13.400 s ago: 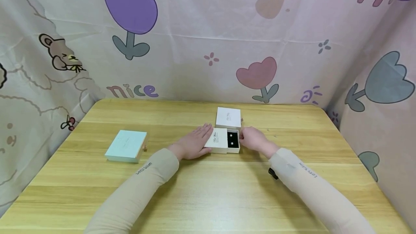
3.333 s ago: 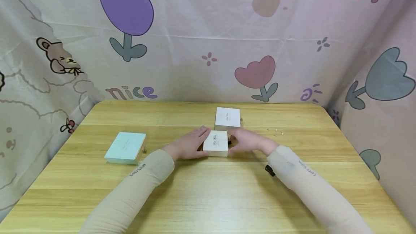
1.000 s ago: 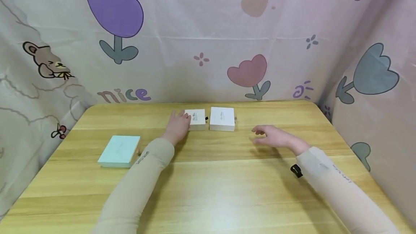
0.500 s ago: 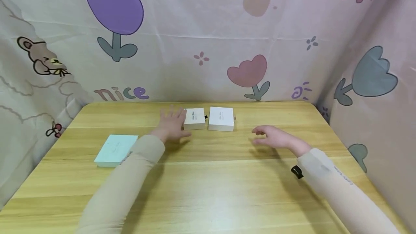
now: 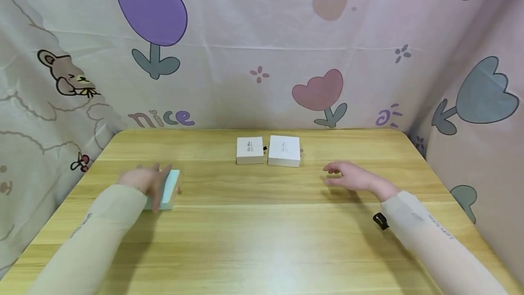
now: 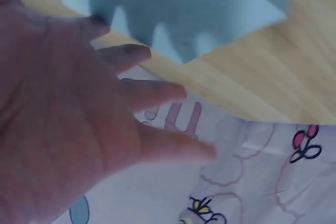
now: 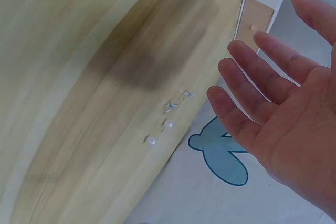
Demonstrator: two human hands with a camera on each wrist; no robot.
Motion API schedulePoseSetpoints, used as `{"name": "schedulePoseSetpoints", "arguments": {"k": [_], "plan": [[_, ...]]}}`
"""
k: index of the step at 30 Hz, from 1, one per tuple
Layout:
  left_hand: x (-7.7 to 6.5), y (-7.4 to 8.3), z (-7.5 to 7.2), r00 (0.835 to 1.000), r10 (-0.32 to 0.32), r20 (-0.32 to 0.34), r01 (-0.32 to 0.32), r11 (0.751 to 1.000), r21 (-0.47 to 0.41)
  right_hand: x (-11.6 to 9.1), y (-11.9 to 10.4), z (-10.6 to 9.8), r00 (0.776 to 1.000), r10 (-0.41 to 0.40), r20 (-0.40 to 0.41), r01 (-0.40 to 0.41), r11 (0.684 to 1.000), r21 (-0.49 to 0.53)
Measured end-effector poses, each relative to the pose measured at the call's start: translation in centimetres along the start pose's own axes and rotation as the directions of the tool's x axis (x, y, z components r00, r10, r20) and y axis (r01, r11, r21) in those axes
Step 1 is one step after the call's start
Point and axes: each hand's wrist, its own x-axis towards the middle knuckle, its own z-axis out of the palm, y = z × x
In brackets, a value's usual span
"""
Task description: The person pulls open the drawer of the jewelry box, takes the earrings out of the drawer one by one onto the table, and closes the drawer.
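Observation:
My left hand (image 5: pixel 145 181) hovers over the pale green box (image 5: pixel 171 188) at the table's left, hiding much of its lid. In the left wrist view the fingers (image 6: pixel 157 95) are spread and nearly straight, with the pale green box (image 6: pixel 184 9) just beyond them; touching cannot be made out. Above the table's right side, my right hand (image 5: pixel 348 175) hangs with loosely bent fingers and holds nothing. Near it, in the right wrist view, lie two pearl earrings (image 7: pixel 150 140) and two star-shaped earrings (image 7: pixel 169 105).
At the back of the wooden table (image 5: pixel 262 240) a small white box (image 5: pixel 250 149) with a black tab stands beside a larger white box (image 5: pixel 284 150). Both are closed. A printed cloth (image 5: pixel 229 22) hangs behind the table. A black strap (image 5: pixel 380 221) shows under the right wrist.
The small white box's drawer, open earlier with earrings inside, was closed; the box went back beside the larger one. My left hand then left it for the green box. My right hand stayed nearly still lately.

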Motion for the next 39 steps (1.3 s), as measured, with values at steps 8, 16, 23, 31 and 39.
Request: {"name": "schedulePoseSetpoints", "arguments": {"k": [8, 16, 23, 31, 39], "plan": [[0.5, 0.9, 0.3, 0.994, 0.109, -0.028, -0.111, 0.993, -0.046, 0.2, -0.1, 0.3, 1.0, 0.001, 0.017, 0.0, 1.0, -0.002], [1.6, 4.6, 0.7, 0.979, 0.193, -0.067, -0.192, 0.981, 0.01, -0.1, -0.4, 0.2, 1.0, -0.001, 0.015, 0.001, 1.0, 0.001], [1.8, 7.3, 1.0, 0.973, 0.214, -0.083, -0.212, 0.977, 0.03, -0.3, -0.3, 0.4, 1.0, -0.008, 0.008, 0.008, 1.0, 0.004], [2.3, 6.8, 2.8, 0.933, 0.306, -0.188, -0.303, 0.952, 0.043, -0.3, -0.2, 0.2, 1.0, -0.003, 0.005, 0.003, 1.0, 0.004], [3.2, 2.9, 5.6, 0.815, 0.443, -0.375, -0.42, 0.896, 0.146, -0.5, 0.1, -0.1, 1.0, 0.011, 0.001, -0.011, 1.0, 0.005]]}}
